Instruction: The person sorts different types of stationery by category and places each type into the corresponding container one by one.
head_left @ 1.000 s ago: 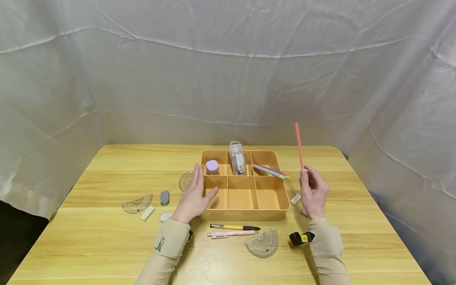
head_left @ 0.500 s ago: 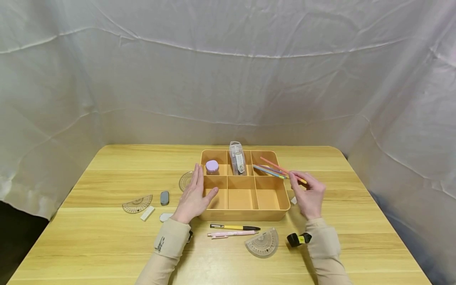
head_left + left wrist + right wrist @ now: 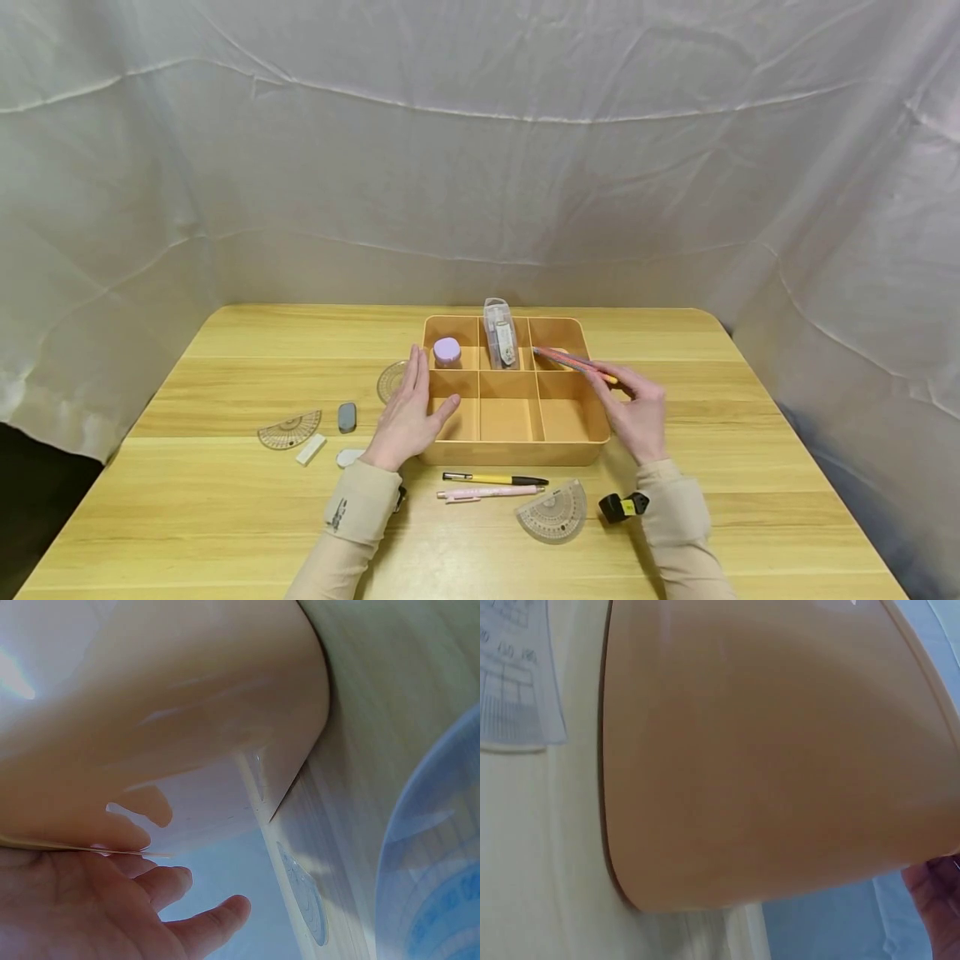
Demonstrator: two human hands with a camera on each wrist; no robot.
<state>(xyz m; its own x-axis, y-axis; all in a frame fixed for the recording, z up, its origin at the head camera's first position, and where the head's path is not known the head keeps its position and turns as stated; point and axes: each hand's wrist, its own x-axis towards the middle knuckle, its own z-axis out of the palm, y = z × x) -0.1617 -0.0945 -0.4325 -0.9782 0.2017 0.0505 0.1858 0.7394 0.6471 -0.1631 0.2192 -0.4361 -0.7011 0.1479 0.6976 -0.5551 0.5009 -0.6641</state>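
My right hand [image 3: 637, 412] pinches a red pencil [image 3: 561, 357] by its near, yellow end. The pencil slants over the back right compartment of a tan, divided organizer box [image 3: 513, 452], lying along other coloured pencils that it mostly covers. My left hand [image 3: 405, 421] rests against the box's left wall with its fingers straight and thumb spread over the rim. In the left wrist view the left fingers [image 3: 210, 922] lie along that wall. Only part of the right hand [image 3: 937, 900] shows at the edge of the right wrist view.
A purple-lidded jar [image 3: 447, 350] and a clear case [image 3: 500, 333] stand in the back compartments. In front lie a yellow pen [image 3: 491, 478], a pink pen [image 3: 487, 492] and a protractor [image 3: 552, 512]. Left are a grey eraser [image 3: 347, 417], white eraser [image 3: 311, 450] and another protractor [image 3: 291, 431].
My right hand has moved left, bringing the red pencil from upright beside the box down to a slant over the back right compartment. The left hand has not moved.
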